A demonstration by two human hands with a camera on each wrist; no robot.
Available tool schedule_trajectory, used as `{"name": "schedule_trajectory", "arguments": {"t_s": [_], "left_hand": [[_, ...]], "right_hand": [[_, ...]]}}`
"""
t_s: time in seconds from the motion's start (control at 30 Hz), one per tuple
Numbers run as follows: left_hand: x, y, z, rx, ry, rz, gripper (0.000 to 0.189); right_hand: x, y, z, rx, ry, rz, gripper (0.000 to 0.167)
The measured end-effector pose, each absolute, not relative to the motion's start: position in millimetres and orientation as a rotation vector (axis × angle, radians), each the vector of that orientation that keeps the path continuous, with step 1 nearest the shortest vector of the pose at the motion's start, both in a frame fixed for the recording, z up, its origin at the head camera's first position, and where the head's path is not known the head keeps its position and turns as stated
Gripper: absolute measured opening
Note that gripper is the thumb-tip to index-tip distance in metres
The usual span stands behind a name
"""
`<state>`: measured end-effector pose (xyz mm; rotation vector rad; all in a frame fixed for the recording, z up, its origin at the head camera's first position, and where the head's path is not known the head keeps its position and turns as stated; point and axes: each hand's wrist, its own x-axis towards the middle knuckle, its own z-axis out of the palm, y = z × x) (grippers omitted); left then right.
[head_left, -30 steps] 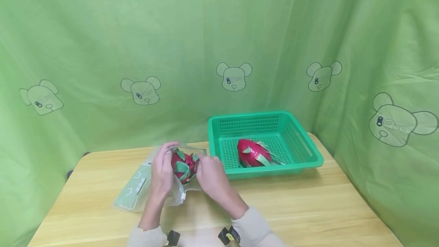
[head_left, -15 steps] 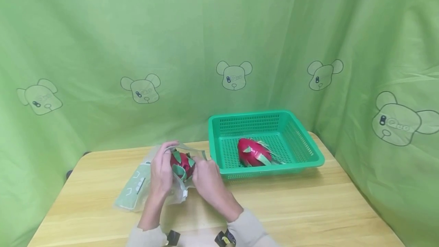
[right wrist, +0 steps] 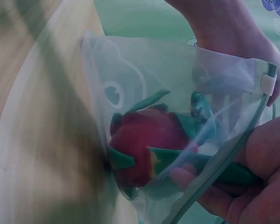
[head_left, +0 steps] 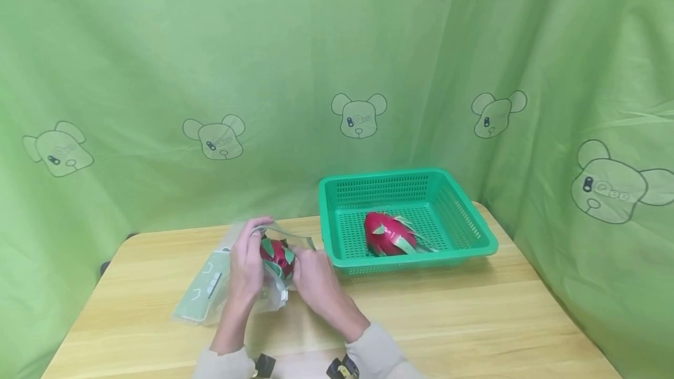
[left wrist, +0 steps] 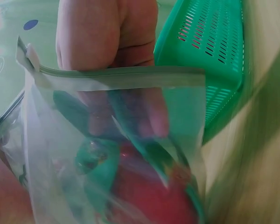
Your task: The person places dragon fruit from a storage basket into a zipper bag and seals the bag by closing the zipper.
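Observation:
A red dragon fruit point(head_left: 275, 255) with green scales sits inside a clear zip bag point(head_left: 199, 298), seen through the film in the right wrist view. My left hand point(head_left: 246, 265) grips the bag by its mouth on the left side. From the right, my right hand point(head_left: 316, 276) reaches past the zip edge, its fingers point(right wrist: 214, 198) pinching the fruit's green scaly end. In the left wrist view those fingers show through the film above the red fruit body point(left wrist: 149, 198). The white zip slider point(right wrist: 268, 85) sits at one end of the mouth.
A green perforated basket point(head_left: 416, 259) stands at the back right of the wooden table point(head_left: 447, 320), close to my right hand. Another dragon fruit point(head_left: 389, 235) lies in it. Green curtains point(head_left: 274, 45) with mouse-head prints hang behind and at the sides.
My right hand has moved a little left and the dragon fruit has sunk deeper into the bag. The left hand stays nearly in place; the basket and its fruit are unmoved.

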<state>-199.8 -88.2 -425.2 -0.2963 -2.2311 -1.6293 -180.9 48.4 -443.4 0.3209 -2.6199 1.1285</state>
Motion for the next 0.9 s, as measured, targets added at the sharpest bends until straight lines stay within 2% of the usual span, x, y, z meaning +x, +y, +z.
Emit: {"name": "schedule_trajectory", "arguments": {"t_s": [0.63,0.9], "left_hand": [[-200.9,-89.0,-424.9,-0.276,-2.269,-1.635,0.039],[-200.5,-90.2,-426.3,-0.266,-2.265,-1.632,0.039]], "right_hand": [[-179.5,48.1,-451.9,0.329,-2.604,1.306,0.035],[-174.0,45.3,-454.0,0.435,-2.595,1.494,0.04]]}}
